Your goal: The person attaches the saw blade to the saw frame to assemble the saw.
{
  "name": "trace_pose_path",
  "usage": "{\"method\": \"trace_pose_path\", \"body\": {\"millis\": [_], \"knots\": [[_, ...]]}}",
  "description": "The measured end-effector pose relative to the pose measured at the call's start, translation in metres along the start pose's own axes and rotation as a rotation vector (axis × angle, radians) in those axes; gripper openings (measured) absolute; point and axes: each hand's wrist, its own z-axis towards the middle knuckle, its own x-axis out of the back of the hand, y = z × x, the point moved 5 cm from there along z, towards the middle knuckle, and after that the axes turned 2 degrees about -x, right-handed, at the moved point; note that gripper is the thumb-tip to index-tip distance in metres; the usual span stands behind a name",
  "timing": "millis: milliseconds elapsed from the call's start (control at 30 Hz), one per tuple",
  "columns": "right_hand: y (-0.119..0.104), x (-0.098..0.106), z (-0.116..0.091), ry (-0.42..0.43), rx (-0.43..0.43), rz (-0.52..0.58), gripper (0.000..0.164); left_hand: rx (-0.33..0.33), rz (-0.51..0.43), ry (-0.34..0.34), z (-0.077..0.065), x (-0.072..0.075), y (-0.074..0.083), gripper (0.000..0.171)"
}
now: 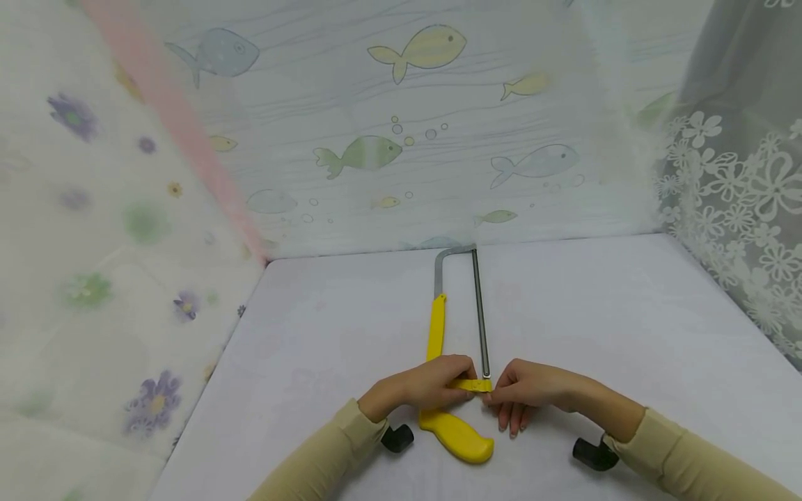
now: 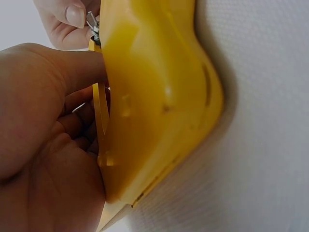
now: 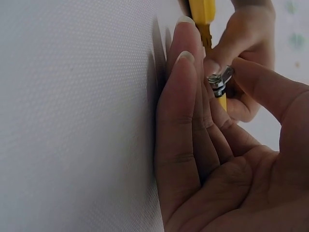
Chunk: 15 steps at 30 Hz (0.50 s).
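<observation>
A hacksaw with a yellow handle (image 1: 460,438) lies on the white-covered table, its grey metal bow pointing away from me. Its dark blade (image 1: 481,313) runs along the right side, down to a short yellow arm (image 1: 473,385) near the handle. Around that yellow frame my left hand (image 1: 432,383) is curled, thumb and fingers on the short arm. My right hand (image 1: 532,386) pinches the small silver wing nut (image 3: 219,82) at the end of that arm between thumb and index finger. Its other fingers extend downward close to the tabletop, as the right wrist view shows.
White cloth covers the table (image 1: 313,327). Behind it hangs a fish-print curtain (image 1: 401,174), with a floral curtain (image 1: 125,278) on the left and a lace-patterned one (image 1: 739,174) on the right. Black wrist devices (image 1: 594,454) sit below both wrists.
</observation>
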Motion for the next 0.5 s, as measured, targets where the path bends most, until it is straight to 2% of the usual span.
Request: {"method": "trace_pose_path", "body": {"millis": [200,500], "knots": [[0.0026,0.0028,-0.0005,-0.007,-0.002,0.000,0.031,0.003,-0.001,0.002,0.0003,-0.0005,0.0004,0.010],[0.0028,0.0043,-0.0008,-0.035,0.039,0.000,0.025,0.017,0.003,0.002,-0.0003,0.0012,0.0019,0.009]]}}
